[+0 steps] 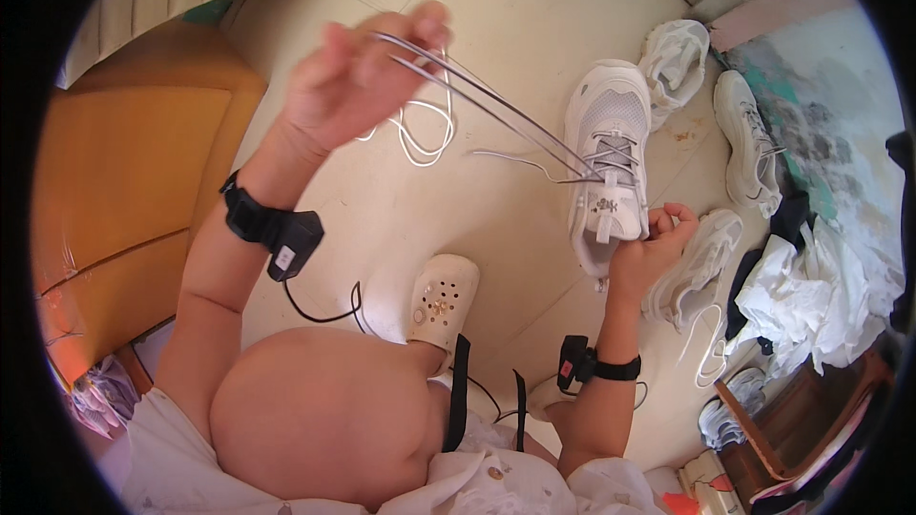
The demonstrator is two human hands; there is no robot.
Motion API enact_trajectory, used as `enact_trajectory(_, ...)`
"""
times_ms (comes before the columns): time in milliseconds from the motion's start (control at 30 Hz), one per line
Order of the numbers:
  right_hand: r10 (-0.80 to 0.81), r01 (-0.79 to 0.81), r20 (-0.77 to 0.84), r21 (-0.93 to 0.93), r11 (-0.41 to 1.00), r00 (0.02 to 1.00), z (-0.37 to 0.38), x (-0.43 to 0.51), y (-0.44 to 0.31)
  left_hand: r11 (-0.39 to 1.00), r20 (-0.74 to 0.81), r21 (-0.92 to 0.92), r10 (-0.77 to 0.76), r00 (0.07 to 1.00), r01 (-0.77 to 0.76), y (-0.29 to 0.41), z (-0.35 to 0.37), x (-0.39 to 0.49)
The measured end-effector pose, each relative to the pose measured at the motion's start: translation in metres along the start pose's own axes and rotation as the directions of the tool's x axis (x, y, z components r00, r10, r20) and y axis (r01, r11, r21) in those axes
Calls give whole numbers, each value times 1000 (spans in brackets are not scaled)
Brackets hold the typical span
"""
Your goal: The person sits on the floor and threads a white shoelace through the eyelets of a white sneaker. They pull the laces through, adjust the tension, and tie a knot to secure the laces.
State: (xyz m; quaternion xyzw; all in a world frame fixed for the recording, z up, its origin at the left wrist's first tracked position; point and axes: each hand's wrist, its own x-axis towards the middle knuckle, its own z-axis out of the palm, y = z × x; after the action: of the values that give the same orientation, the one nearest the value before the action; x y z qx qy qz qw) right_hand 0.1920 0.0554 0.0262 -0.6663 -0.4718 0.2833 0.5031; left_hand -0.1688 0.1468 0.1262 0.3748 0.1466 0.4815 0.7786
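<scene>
A white sneaker [608, 96] with grey mesh stands on the floor, toe pointing away from me. Grey shoelaces [494, 104] run tight from its upper eyelets to my left hand [372, 75], which holds them raised at the upper left and is slightly blurred. One loose grey lace end [501, 154] trails on the floor left of the shoe. My right hand [647, 247] grips the sneaker's collar at its right side, fingers curled outward; the thumb is hidden.
White laces [426, 132] lie coiled on the floor beneath my left hand. More white sneakers [673, 68] [748, 143] [694, 268] stand to the right. Crumpled white paper [809, 293] lies by the wall. An orange-brown padded seat [136, 150] is at left. My white clog [444, 297] is below.
</scene>
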Motion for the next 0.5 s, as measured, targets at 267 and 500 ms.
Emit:
enact_trajectory(267,-146,138,-70,-104,985,987,-5,-13,-16,-133,-508,837,171,844,531,72,-9,0)
enact_trajectory(500,-154,160,-180,19,987,972,39,-31,-41,-91,135,989,268,954,-114,-95,81,20)
